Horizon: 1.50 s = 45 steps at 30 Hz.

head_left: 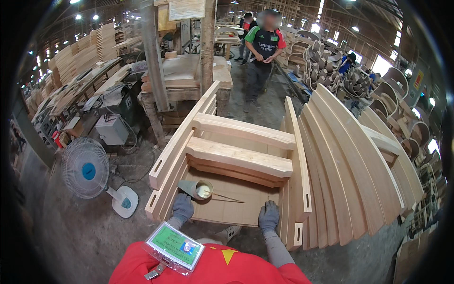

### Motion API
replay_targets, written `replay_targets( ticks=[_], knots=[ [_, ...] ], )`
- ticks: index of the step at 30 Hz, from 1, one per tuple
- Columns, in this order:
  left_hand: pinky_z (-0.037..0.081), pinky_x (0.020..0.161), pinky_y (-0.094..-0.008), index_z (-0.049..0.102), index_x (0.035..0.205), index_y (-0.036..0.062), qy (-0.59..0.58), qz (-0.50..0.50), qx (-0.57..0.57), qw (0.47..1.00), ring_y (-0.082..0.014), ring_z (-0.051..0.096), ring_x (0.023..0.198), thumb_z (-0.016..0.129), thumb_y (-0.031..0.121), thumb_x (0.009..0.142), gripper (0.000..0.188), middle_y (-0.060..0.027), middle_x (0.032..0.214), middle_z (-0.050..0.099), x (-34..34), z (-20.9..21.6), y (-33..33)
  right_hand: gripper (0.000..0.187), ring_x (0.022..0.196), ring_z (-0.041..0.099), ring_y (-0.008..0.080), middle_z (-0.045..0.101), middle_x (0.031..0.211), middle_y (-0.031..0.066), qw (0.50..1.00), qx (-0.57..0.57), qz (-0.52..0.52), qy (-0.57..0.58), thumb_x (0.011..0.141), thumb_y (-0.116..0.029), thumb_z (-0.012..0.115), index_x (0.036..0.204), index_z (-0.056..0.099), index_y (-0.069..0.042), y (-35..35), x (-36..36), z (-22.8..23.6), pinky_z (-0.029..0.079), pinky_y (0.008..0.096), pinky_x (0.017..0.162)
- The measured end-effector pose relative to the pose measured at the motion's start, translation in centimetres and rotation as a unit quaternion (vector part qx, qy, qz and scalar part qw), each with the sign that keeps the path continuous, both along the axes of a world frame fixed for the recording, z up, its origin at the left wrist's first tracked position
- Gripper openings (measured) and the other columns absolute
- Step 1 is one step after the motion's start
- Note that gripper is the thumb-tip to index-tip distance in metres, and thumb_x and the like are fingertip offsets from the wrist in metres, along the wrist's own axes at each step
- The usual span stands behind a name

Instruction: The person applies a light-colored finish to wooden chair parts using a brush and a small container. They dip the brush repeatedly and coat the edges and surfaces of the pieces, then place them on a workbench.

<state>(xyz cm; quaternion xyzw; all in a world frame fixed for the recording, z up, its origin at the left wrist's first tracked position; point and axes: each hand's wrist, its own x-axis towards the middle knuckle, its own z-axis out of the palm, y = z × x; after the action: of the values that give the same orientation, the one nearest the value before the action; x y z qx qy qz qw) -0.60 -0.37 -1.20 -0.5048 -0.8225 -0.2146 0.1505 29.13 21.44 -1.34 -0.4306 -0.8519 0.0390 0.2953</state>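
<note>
My left hand point(183, 207), in a grey glove, rests at the near left corner of a cardboard-covered surface point(236, 210), just below a tipped grey cup point(190, 188). White stuff, perhaps glue, shows inside the cup, and a thin stick point(228, 198) reaches out to its right. At the near right corner lies my gloved right hand point(269, 215), fingers stretched forward on the surface beside the wooden side pieces. Neither hand appears to hold anything. Pale wooden frames are stacked around this surface, with a front crossbar point(240, 157) and a farther crossbar point(243, 130) spanning the sides.
Curved wooden panels point(340, 175) stand close on the right. A white fan point(87, 168) is on the floor at left, near a grey box point(112, 129). Beyond the frames a person point(265, 47) stands in the aisle beside a wooden workbench point(184, 90).
</note>
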Motion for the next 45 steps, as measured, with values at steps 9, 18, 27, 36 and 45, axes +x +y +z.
replay_targets(
  ticks=[9,18,27,36,45],
  knots=[
    [0.040,0.084,-0.0456,0.057,0.080,0.0010,0.000,0.019,-0.001,1.000,-0.0347,0.052,0.088,0.054,0.016,0.072,0.017,-0.0171,0.086,0.054,0.3,0.3,0.0,0.031,0.115,0.048,0.0344,0.056,0.120,0.0181,1.000,-0.012,0.006,0.007,0.085,-0.020,0.049,0.106,0.060,0.000,0.1,0.0,0.1,0.031,0.0456,0.102],
    [0.040,0.086,-0.0448,0.056,0.080,0.0012,0.014,0.012,0.003,1.000,-0.0345,0.052,0.086,0.054,0.016,0.072,0.017,-0.0176,0.084,0.053,0.1,0.1,0.0,0.032,0.114,0.048,0.0352,0.056,0.119,0.0186,1.000,-0.011,0.009,-0.006,0.084,-0.019,0.048,0.107,0.059,0.000,0.3,0.0,0.0,0.032,0.0455,0.101],
    [0.041,0.086,-0.0452,0.057,0.082,0.0012,-0.019,0.004,-0.017,1.000,-0.0343,0.052,0.088,0.054,0.015,0.072,0.017,-0.0172,0.086,0.054,0.2,0.5,-0.1,0.029,0.113,0.049,0.0356,0.056,0.119,0.0196,1.000,0.021,0.007,0.018,0.084,-0.017,0.051,0.105,0.060,0.000,0.0,0.1,-0.4,0.033,0.0463,0.101],
    [0.038,0.097,-0.0438,0.052,0.116,-0.0016,-0.130,0.056,0.046,0.989,-0.0373,0.050,0.110,0.058,0.019,0.076,0.046,-0.0216,0.113,0.055,3.0,0.2,-2.4,0.036,0.113,0.051,0.0305,0.052,0.123,0.0194,0.953,-0.142,-0.037,0.266,0.085,-0.013,0.057,0.118,0.052,0.001,-3.3,-0.2,0.1,0.037,0.0387,0.100],
    [0.047,0.084,-0.0292,0.055,0.116,-0.0009,-0.377,-0.447,0.009,0.811,-0.0173,0.057,0.097,0.062,0.016,0.084,0.037,-0.0095,0.108,0.058,12.0,9.0,1.3,0.036,0.115,0.048,0.0237,0.047,0.128,0.0143,0.801,-0.438,0.171,0.369,0.089,-0.011,0.056,0.122,0.048,0.001,-11.6,-2.0,2.8,0.042,0.0316,0.095]
  ],
)
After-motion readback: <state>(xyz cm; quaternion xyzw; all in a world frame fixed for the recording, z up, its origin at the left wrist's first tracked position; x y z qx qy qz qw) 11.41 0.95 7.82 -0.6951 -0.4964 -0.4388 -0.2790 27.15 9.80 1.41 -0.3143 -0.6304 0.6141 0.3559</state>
